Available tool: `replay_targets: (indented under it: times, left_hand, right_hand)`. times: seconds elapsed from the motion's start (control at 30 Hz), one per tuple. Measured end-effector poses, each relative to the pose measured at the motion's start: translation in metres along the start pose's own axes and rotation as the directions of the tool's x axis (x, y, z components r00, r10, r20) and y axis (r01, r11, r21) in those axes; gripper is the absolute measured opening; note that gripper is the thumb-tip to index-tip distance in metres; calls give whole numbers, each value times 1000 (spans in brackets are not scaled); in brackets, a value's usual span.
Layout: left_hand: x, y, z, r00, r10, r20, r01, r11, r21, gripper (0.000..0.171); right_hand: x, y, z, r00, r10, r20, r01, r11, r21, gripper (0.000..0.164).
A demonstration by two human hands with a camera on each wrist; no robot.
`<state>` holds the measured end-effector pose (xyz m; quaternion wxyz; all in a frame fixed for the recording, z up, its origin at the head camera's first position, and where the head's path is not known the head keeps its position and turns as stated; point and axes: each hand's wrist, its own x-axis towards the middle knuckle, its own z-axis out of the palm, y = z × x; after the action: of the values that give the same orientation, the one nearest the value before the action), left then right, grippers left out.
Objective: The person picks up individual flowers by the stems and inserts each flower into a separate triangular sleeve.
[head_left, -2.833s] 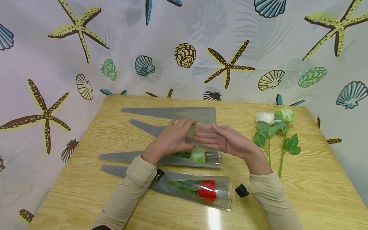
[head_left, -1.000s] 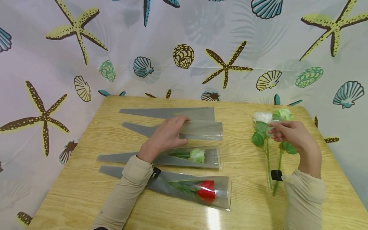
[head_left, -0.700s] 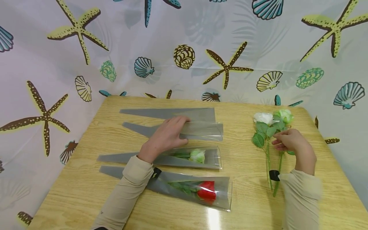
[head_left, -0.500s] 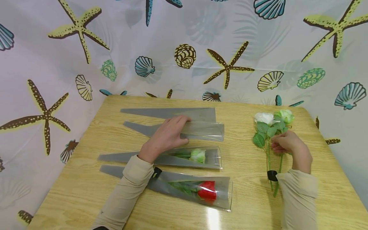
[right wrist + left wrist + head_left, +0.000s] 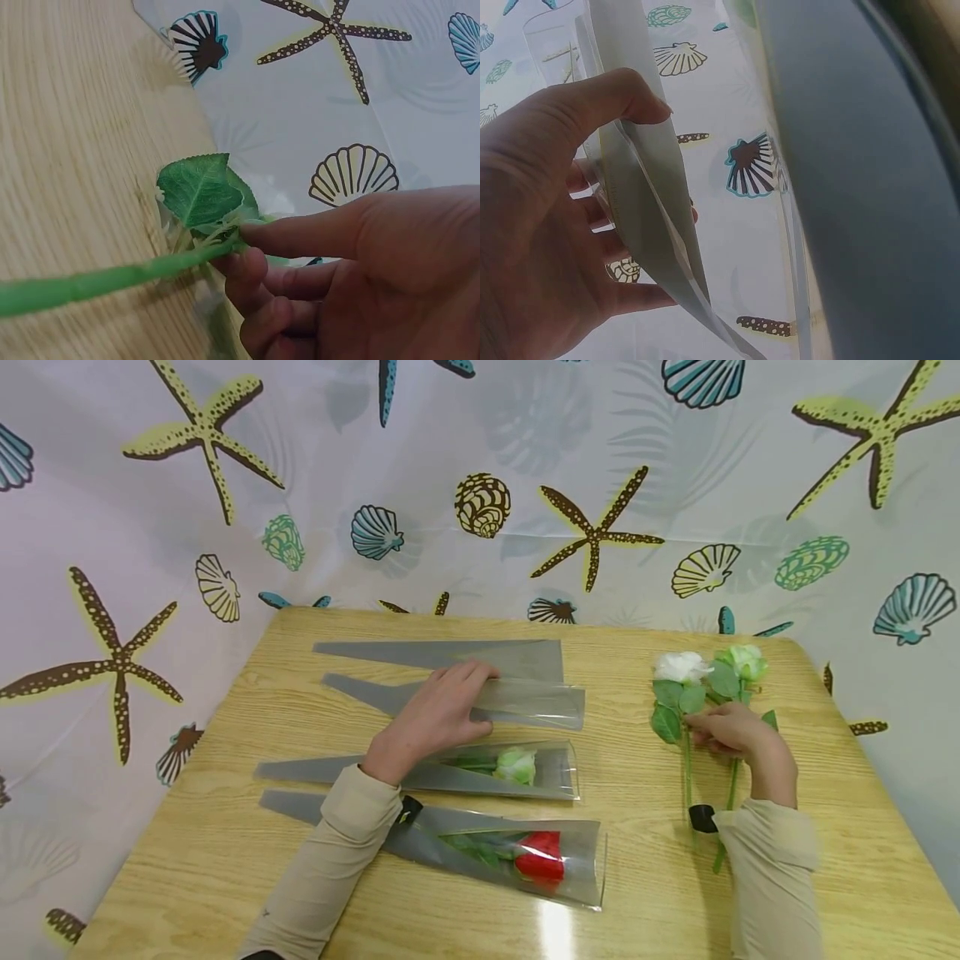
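Observation:
My left hand (image 5: 437, 714) grips a grey, clear-fronted flower sleeve (image 5: 536, 703) around its middle. In the left wrist view the thumb bends over one side of the sleeve (image 5: 660, 202), with the fingers behind it. At the right, my right hand (image 5: 738, 735) pinches the white rose (image 5: 681, 667) by its green stem, just under the leaves. The right wrist view has thumb and forefinger on that stem (image 5: 150, 270), beside a leaf (image 5: 196, 189). A pale green rose (image 5: 744, 662) lies right behind this hand, its stem partly hidden.
Another flat sleeve (image 5: 517, 653) lies at the table's back. Nearer me are a sleeve holding a pale green rose (image 5: 515, 767) and one holding a red rose (image 5: 542, 855). A shell-patterned cloth (image 5: 420, 452) hangs behind the wooden table (image 5: 660, 893).
My right hand left the sleeve, reached right to the roses and took the white rose's stem, shifting it slightly left. My left hand stays on the sleeve, which has come down lower.

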<state>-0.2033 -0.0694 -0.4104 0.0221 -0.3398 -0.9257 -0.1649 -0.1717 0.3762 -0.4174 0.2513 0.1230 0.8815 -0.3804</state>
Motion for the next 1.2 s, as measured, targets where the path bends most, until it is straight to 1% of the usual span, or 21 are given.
replay_targets:
  times: [0.13, 0.27, 0.37, 0.47, 0.53, 0.57, 0.63, 0.67, 0.73, 0.77, 0.8, 0.87, 0.9, 0.97, 1.0, 1.03, 1.07, 1.1, 1.13, 1.17, 1.2]
  left_hand:
    - [0, 0, 1, 1000, 0, 2, 0, 1000, 6, 57]
    - [1, -1, 1, 1000, 2, 3, -2, 1000, 16, 57]
    - [1, -1, 2, 1000, 5, 2, -5, 1000, 20, 57]
    - [1, -1, 2, 1000, 7, 0, -7, 1000, 20, 57]
    - [1, -2, 3, 1000, 6, 3, -6, 1000, 18, 57]
    - [1, -2, 3, 1000, 5, 5, -5, 1000, 17, 57]
    - [1, -2, 3, 1000, 3, 9, -3, 1000, 15, 56]
    - [1, -2, 3, 1000, 2, 11, -2, 1000, 13, 57]
    - [1, -1, 3, 1000, 1, 14, -1, 1000, 12, 57]
    - [0, -1, 3, 1000, 1, 15, -1, 1000, 11, 57]
    - [0, -1, 3, 1000, 1, 15, -2, 1000, 10, 58]
    - [0, -1, 3, 1000, 3, 16, -3, 1000, 10, 58]
    - [0, -1, 3, 1000, 4, 17, -4, 1000, 10, 59]
    - [-1, 0, 3, 1000, 5, 18, -5, 1000, 12, 59]
    - [-1, 0, 3, 1000, 5, 19, -6, 1000, 12, 60]
    - [-1, 0, 3, 1000, 6, 20, -6, 1000, 13, 60]
    - [-1, 0, 3, 1000, 6, 22, -6, 1000, 14, 61]
    - [-1, 0, 3, 1000, 5, 23, -5, 1000, 13, 61]
    - [-1, 0, 4, 1000, 5, 23, -5, 1000, 14, 62]
    - [-1, 0, 4, 1000, 4, 25, -4, 1000, 13, 62]
    - [-1, 0, 4, 1000, 3, 25, -3, 1000, 12, 63]
  right_hand:
    - [4, -1, 2, 1000, -23, 21, 21, 998, 61, 41]
    - [8, 1, 3, 999, -43, -6, 44, 991, 130, 39]
    - [7, -1, 3, 997, -58, -44, 64, 985, 161, 43]
    - [3, -5, 3, 993, -84, -88, 100, 976, 195, 55]
    - [-1, -10, 2, 985, -103, -135, 134, 962, 238, 60]
    - [-4, -12, 1, 980, -109, -166, 153, 947, 283, 59]
    - [-9, -17, 0, 966, -121, -229, 207, 894, 398, 49]
    - [-11, -19, 0, 957, -127, -260, 239, 854, 462, 41]
    - [-17, -23, -1, 935, -141, -325, 314, 754, 577, 25]
    - [-20, -26, -1, 923, -149, -355, 352, 699, 622, 18]
    - [-22, -28, -1, 909, -162, -385, 391, 653, 649, 15]
    - [-27, -33, -1, 879, -174, -443, 456, 575, 679, 12]
    - [-30, -35, 0, 862, -177, -474, 487, 544, 683, 11]
    - [-32, -40, 1, 829, -173, -532, 545, 468, 696, 12]
    - [-33, -43, 1, 811, -165, -562, 570, 442, 693, 15]
    - [-34, -46, 1, 794, -158, -587, 594, 403, 696, 17]
    - [-35, -48, 2, 778, -157, -608, 619, 356, 700, 19]
    - [-36, -51, 2, 765, -147, -628, 637, 319, 702, 20]
    - [-37, -54, 2, 752, -138, -645, 654, 275, 704, 21]
    - [-38, -57, 3, 740, -131, -660, 669, 244, 702, 22]
    - [-40, -59, 3, 729, -128, -672, 683, 207, 701, 21]
